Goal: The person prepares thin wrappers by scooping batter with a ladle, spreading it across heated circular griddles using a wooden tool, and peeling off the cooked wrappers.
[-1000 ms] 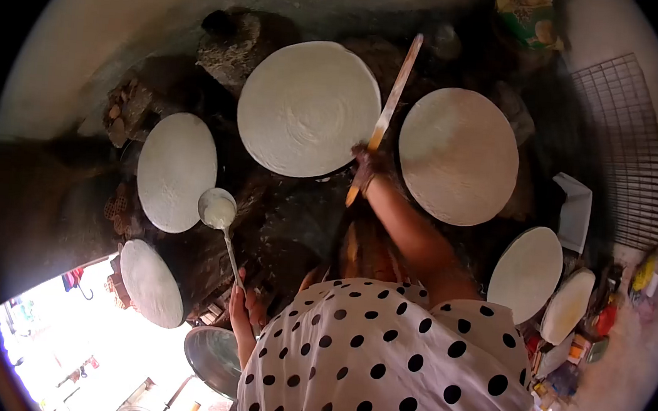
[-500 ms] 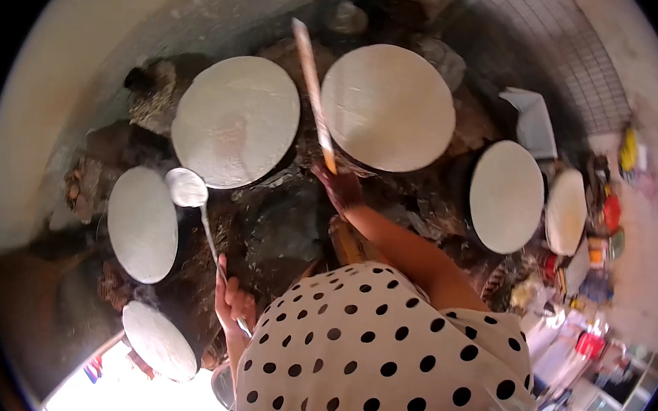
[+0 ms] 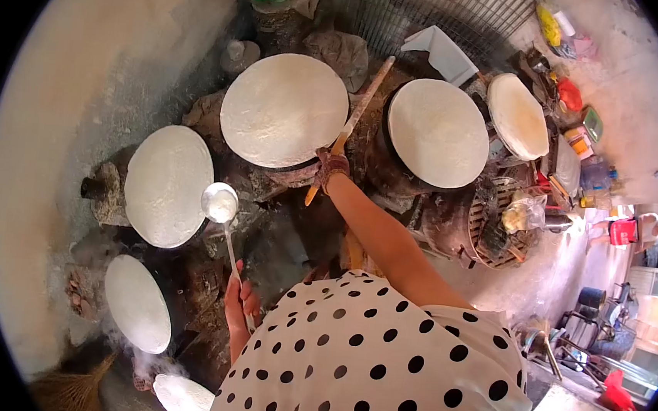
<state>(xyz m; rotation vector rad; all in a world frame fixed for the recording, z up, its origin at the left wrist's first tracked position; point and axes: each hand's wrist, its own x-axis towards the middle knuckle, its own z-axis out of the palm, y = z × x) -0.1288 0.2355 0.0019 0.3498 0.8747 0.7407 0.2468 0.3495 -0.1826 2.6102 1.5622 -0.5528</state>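
Smudged pale wall (image 3: 155,60) behind; wire rack (image 3: 436,17) and white tray (image 3: 443,56) at the far side. Your left hand (image 3: 243,301): fingers closed round the handle of a ladle (image 3: 221,204), white matter in its bowl, near a white round (image 3: 169,186). Your right hand (image 3: 331,168): fingers wrapped round a flat wooden stick (image 3: 364,106), held between two more white rounds (image 3: 284,111). Steam low on your left.
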